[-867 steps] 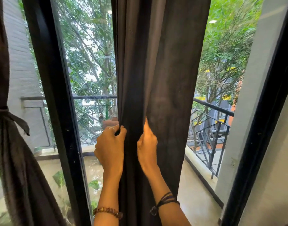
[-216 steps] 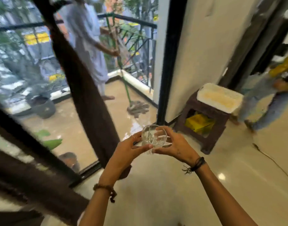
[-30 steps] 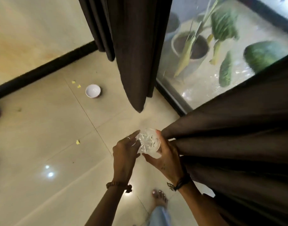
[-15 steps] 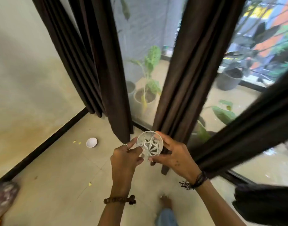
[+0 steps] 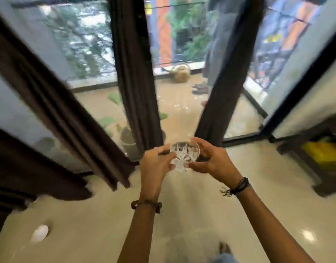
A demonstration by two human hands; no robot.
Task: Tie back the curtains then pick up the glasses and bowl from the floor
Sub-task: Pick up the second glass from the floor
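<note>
Cut-glass tumbler (image 5: 184, 155) gripped between left hand (image 5: 156, 164) and right hand (image 5: 212, 161); white bowl (image 5: 39, 233) sits on the floor (image 5: 191, 205).

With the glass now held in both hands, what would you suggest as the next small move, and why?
Probably shift the glass into one hand and turn toward the white bowl, which lies on the floor at lower left. Both the left hand and right hand grip the glass, so neither is free for the bowl.

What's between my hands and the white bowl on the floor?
Nothing visible. The bowl lies on bare floor, low and left of the left hand. Both it and the right hand hold the glass.
</note>
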